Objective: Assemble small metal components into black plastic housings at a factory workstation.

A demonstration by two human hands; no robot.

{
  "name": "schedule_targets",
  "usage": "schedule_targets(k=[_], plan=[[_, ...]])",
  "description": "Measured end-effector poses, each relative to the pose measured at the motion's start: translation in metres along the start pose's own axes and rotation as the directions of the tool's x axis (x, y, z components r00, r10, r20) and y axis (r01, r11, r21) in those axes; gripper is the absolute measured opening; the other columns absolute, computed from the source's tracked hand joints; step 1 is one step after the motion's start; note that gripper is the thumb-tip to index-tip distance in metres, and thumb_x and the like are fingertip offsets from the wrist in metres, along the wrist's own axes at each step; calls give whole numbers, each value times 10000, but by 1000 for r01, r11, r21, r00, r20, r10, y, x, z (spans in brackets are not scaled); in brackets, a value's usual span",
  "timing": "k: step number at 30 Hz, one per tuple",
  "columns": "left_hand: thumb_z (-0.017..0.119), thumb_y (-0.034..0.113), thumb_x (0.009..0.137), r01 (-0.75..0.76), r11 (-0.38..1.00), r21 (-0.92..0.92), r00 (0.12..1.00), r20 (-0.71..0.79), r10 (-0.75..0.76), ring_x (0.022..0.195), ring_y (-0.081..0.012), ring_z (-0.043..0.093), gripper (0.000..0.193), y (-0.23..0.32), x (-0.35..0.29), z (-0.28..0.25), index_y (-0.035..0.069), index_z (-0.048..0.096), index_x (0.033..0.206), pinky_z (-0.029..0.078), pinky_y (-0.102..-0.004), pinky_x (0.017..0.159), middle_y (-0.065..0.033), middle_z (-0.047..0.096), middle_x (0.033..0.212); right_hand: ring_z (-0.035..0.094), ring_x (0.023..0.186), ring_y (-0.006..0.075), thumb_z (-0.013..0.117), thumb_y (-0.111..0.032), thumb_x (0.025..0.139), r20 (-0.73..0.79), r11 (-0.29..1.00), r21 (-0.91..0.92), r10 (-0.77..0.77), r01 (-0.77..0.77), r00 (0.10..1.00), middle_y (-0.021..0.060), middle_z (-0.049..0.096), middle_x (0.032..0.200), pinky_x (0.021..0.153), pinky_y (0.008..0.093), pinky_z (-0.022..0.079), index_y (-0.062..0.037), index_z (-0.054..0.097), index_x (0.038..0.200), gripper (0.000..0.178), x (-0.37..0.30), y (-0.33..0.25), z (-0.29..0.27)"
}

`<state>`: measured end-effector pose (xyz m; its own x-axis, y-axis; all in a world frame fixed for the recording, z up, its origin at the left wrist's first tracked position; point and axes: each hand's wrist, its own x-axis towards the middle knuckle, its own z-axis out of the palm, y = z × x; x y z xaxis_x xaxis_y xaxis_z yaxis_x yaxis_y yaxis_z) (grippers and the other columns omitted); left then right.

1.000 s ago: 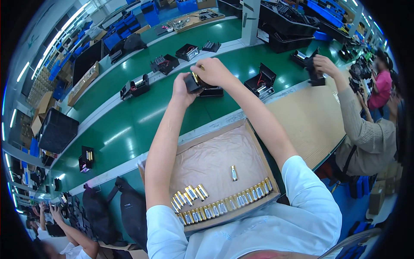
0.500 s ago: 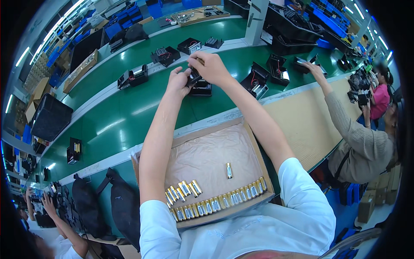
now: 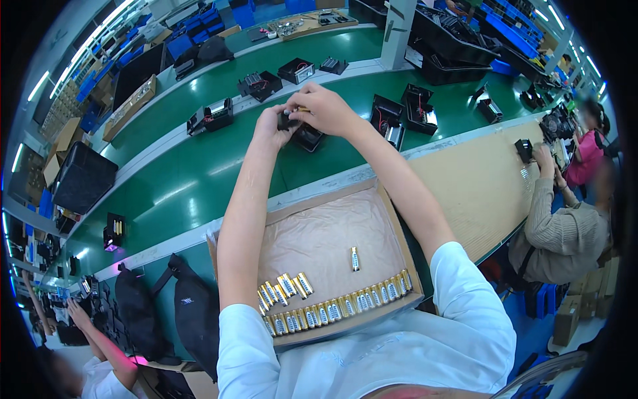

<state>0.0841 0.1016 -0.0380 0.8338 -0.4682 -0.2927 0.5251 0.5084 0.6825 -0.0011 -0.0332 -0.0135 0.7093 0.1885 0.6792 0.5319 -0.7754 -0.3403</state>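
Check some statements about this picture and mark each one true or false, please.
1. The person's left hand holds a small black plastic case. True.
2. The right hand rests inside the shallow brown cardboard box. False: it is at the small black plastic case.
3. One gold-and-silver cylindrical battery lies apart from the other batteries. True.
4. The co-worker in the beige knitted sweater is at the person's left. False: at the right.
5. Open black plastic housings are on the glossy green work surface. True.
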Motion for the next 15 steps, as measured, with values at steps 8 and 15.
schedule_targets(k=[8, 15], plan=[[515, 90, 918, 18, 999, 27, 998, -52, -17, 897, -300, 597, 332, 26, 3, -32, -106, 434, 1173, 598, -391, 738, -240, 521, 1107, 582, 734, 213, 695, -171, 833, -1, 997, -42, -58, 58, 998, 54, 643, 826, 667, 318, 481, -127, 692, 977, 151, 8, -10, 14], [592, 92, 881, -15, 997, 69, 995, -94, 21, 963, -331, 586, 446, 47, -29, -74, -81, 388, 1239, 586, -430, 760, -256, 493, 1150, 565, 662, 182, 667, -204, 864, 36, 958, 251, 132, -136, 991, 41, 662, 781, 645, 311, 471, -77, 707, 937, 151, 25, -39, 36]])
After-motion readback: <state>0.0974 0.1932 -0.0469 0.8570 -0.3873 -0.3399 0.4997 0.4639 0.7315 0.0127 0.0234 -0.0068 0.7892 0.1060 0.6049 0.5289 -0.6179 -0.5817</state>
